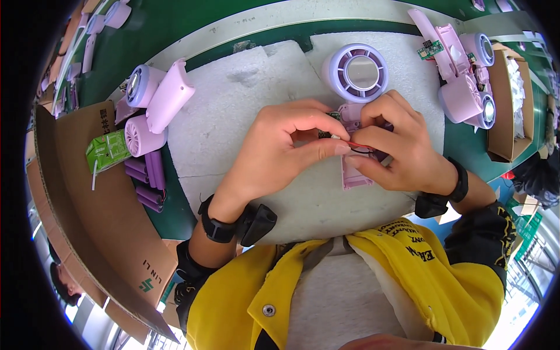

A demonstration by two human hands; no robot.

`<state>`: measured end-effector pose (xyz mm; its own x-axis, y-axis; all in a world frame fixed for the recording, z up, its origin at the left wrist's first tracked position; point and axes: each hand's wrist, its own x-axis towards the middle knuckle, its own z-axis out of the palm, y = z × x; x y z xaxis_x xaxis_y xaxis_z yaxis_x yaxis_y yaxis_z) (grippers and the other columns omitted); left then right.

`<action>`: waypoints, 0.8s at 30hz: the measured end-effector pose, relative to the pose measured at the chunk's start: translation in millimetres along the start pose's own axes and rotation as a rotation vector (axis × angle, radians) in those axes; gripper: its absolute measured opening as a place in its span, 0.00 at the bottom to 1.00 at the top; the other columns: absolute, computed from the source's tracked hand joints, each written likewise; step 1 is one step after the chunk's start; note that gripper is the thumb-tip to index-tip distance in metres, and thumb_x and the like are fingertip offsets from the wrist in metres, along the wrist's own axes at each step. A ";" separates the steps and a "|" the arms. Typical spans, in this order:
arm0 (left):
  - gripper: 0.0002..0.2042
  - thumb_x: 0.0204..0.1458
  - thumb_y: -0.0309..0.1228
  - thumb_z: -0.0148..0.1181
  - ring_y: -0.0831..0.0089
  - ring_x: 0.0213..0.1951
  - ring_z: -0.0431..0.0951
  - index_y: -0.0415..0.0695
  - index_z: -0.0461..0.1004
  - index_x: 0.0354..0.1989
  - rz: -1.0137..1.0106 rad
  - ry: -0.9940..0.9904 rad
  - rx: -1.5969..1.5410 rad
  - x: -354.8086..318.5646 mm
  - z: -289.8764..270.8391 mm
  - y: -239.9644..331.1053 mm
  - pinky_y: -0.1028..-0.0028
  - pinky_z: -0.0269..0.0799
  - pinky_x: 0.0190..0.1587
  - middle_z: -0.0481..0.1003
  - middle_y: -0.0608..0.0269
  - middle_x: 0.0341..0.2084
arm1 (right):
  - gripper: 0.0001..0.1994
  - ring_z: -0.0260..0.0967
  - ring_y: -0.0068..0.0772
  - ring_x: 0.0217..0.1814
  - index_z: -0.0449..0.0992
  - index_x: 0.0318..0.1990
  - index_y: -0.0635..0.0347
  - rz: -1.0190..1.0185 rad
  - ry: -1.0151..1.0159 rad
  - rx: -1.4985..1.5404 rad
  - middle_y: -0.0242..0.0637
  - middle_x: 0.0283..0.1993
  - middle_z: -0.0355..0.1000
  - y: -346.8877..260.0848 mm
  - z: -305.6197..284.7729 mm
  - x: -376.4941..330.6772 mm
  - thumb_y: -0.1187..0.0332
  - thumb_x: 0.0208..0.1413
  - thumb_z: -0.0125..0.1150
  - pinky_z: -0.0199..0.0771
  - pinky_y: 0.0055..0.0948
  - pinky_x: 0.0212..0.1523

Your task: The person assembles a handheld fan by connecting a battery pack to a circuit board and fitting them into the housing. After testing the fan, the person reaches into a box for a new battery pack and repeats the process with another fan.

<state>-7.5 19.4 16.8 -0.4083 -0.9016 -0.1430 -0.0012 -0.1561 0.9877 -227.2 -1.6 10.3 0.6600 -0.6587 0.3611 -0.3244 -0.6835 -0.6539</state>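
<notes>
A lilac handheld fan [356, 73] lies on the foam mat, its round grille at the top and its handle shell [354, 179] pointing toward me. My left hand [280, 140] is closed, thumb and forefinger pinching the end of thin red and black wires [363, 147] near a small white connector. Over the handle curls my right hand [402, 143], its thumb and fingers closed around the wires and a dark purple part, probably a battery, mostly hidden. A bit of green circuit board [333, 115] shows beside my left fingertips.
On the left are more fan parts [166, 99], purple battery cells [153, 170], a green packet [108, 150] and a large cardboard box [93, 192]. To the right lie lilac fan assemblies [461, 96] beside a cardboard box [501, 137] holding white pieces. A pale foam mat [233, 116] covers the green table.
</notes>
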 end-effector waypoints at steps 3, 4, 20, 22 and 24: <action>0.06 0.49 0.19 0.66 0.77 0.32 0.76 0.36 0.79 0.36 -0.009 -0.009 -0.002 -0.5 -1.1 -1.0 0.80 0.73 0.34 0.75 0.61 0.33 | 0.08 0.62 0.34 0.32 0.79 0.30 0.60 0.035 -0.008 0.087 0.36 0.34 0.65 -0.2 -3.3 1.2 0.75 0.38 0.70 0.65 0.29 0.28; 0.06 0.49 0.19 0.66 0.77 0.33 0.76 0.36 0.79 0.36 -0.006 -0.015 0.002 -0.7 -1.5 -1.6 0.80 0.73 0.34 0.75 0.60 0.33 | 0.08 0.63 0.33 0.31 0.80 0.30 0.58 0.046 0.002 0.093 0.35 0.33 0.65 -0.3 -3.8 1.6 0.75 0.39 0.70 0.66 0.28 0.27; 0.17 0.47 0.10 0.61 0.75 0.42 0.78 0.36 0.73 0.46 -0.149 -0.071 -0.236 2.1 -9.0 -0.5 0.76 0.77 0.46 0.76 0.60 0.40 | 0.11 0.63 0.31 0.29 0.83 0.33 0.58 0.034 -0.002 0.099 0.34 0.32 0.66 5.7 -1.9 -1.9 0.78 0.38 0.69 0.65 0.27 0.27; 0.18 0.46 0.09 0.62 0.74 0.42 0.78 0.35 0.72 0.47 -0.148 -0.073 -0.236 2.2 -10.1 -0.3 0.75 0.78 0.45 0.76 0.58 0.41 | 0.11 0.64 0.31 0.29 0.83 0.33 0.59 0.023 0.005 0.090 0.34 0.32 0.66 6.1 -1.8 -2.2 0.79 0.37 0.68 0.65 0.27 0.26; 0.18 0.46 0.09 0.61 0.73 0.42 0.79 0.35 0.71 0.47 -0.171 -0.057 -0.258 2.6 -11.0 0.7 0.74 0.79 0.46 0.76 0.58 0.41 | 0.11 0.64 0.31 0.29 0.83 0.33 0.59 0.020 0.012 0.095 0.34 0.32 0.66 6.3 -1.5 -1.2 0.79 0.37 0.68 0.65 0.27 0.26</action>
<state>1.5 12.5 16.4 -0.4723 -0.8306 -0.2950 0.1544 -0.4075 0.9001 -231.0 -5.6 6.8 0.6456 -0.6761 0.3551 -0.2711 -0.6376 -0.7211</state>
